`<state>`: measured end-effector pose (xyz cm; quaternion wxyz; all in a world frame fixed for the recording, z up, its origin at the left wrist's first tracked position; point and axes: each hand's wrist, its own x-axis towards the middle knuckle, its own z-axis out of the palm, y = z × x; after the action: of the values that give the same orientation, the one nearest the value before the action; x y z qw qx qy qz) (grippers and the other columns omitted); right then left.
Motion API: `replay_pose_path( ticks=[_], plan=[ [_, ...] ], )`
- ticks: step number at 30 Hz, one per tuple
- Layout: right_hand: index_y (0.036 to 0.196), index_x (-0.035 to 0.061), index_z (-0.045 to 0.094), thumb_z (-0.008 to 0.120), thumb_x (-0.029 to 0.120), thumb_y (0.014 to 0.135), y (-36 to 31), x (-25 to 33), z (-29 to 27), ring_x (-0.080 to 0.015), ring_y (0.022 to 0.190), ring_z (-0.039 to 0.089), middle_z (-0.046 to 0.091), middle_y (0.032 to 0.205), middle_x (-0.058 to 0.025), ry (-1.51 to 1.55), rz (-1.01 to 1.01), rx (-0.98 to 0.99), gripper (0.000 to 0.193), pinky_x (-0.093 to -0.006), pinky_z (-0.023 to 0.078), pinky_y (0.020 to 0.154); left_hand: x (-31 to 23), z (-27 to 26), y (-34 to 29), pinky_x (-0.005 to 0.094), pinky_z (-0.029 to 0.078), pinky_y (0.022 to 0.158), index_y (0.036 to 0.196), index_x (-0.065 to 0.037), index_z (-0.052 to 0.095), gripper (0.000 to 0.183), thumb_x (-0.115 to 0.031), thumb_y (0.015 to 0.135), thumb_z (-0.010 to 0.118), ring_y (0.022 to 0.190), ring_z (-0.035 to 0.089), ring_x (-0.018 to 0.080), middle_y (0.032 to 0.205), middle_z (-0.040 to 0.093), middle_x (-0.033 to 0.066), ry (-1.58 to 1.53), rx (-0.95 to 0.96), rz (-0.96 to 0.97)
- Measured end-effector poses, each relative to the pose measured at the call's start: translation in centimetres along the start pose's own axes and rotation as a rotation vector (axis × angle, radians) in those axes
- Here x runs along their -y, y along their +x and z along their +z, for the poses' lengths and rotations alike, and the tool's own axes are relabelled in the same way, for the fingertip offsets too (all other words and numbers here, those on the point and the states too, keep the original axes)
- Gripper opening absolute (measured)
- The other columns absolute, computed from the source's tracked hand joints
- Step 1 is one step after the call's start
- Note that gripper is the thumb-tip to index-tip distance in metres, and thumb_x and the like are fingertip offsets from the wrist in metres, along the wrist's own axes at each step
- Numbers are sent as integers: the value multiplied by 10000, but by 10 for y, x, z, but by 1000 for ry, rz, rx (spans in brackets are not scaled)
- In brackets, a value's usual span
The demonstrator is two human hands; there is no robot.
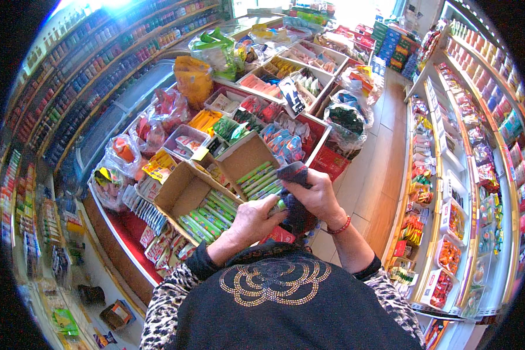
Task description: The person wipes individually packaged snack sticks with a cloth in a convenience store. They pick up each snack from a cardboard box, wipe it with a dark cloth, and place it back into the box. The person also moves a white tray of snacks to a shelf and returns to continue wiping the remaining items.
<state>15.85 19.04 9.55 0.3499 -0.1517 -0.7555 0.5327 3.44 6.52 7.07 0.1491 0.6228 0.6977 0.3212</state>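
Observation:
My right hand (318,197), with a red bead bracelet at its wrist, grips a dark cloth (296,172) that bunches above and below the fingers. My left hand (252,223) is closed beside it, against the cloth. A green tip showing at its fingers looks like the end of a slim green-wrapped stick (281,205); most of it is hidden. To the left of my hands, an open cardboard box (182,185) holds several green-wrapped sticks (205,217). Just beyond my fingers, a second cardboard box (239,156) contains more of them.
Bins of packaged snacks (262,81) fill the red-edged display table. Plastic bags (349,119) stand at its right side, and an orange bag (193,79) at the back left. Stocked shelves (449,175) line the right beyond a tiled and wooden floor (372,169); bottle shelves (99,64) curve along the left.

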Motion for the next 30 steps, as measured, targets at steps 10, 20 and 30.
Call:
replay_pose_path(
  ticks=[10, 20, 30],
  plan=[
    [961, 15, 635, 635, 144, 858, -19, -33, -79, -126, 630, 609, 637, 776, -36, 441, 493, -400, 165, -257, 518, 555, 76, -3, 39, 373, 484, 742, 1050, -45, 591, 292, -281, 880, 575, 883, 620, 285, 933, 622, 159, -122, 54, 50],
    [1053, 27, 585, 590, 206, 893, -61, -82, -109, -132, 646, 601, 620, 786, -37, 535, 669, -474, 240, -266, 516, 587, 266, 89, 148, 432, 471, 862, 1094, -139, 630, 343, -109, 772, 516, 1003, 583, 351, 1037, 615, 190, 292, 94, -569],
    [1021, 32, 615, 590, 192, 892, -38, -88, -97, -132, 648, 600, 632, 782, -38, 466, 648, -428, 207, -265, 505, 593, 294, 82, 140, 382, 469, 861, 1210, -124, 566, 398, -136, 820, 486, 1015, 588, 333, 1050, 614, 218, 97, 48, -366]
  ],
)
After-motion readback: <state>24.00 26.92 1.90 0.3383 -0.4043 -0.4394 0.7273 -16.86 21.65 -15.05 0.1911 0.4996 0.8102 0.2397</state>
